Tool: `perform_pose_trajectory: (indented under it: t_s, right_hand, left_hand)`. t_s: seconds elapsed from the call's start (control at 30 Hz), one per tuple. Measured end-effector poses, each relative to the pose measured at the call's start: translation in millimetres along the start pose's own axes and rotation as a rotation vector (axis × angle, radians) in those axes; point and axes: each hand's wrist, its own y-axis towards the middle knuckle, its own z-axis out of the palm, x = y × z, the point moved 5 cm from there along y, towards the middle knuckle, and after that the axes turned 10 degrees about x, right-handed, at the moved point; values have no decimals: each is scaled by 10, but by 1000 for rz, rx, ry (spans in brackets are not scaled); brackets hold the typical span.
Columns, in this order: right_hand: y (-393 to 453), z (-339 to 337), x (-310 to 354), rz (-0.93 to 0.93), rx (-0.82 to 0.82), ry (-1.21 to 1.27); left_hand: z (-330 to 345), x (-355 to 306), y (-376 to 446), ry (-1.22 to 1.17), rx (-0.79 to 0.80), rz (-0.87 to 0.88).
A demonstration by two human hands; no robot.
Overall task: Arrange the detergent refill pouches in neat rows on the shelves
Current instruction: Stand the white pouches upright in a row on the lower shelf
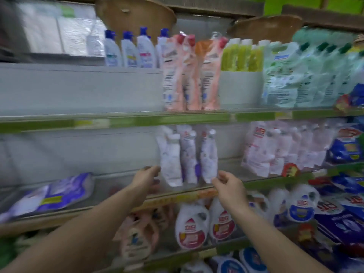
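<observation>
three white-and-lilac plastic refill pouches are standing mid-shelf; left hand is curling beside the leftmost, grip unclear; right hand is pinching the rightmost's corner. next, likely squaring them together.

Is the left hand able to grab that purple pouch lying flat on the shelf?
Probably yes. The left hand is on the same shelf as the flat pouch, and nothing stands between them.
</observation>
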Motion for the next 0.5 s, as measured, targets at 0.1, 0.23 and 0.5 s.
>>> perform_pose_trajectory:
  t_s: [0.1, 0.23, 0.5]
  right_hand:
    - [-86, 525, 282, -49, 43, 4]
    - [-128, 1288, 627, -112, 135, 22]
    - [-37, 3103, 1311, -130, 312, 12]
  left_hand:
    - [-736, 7, -211, 41, -96, -9]
    - [-1577, 21, -375, 82, -194, 6]
    - [-3375, 106, -493, 80, -318, -29]
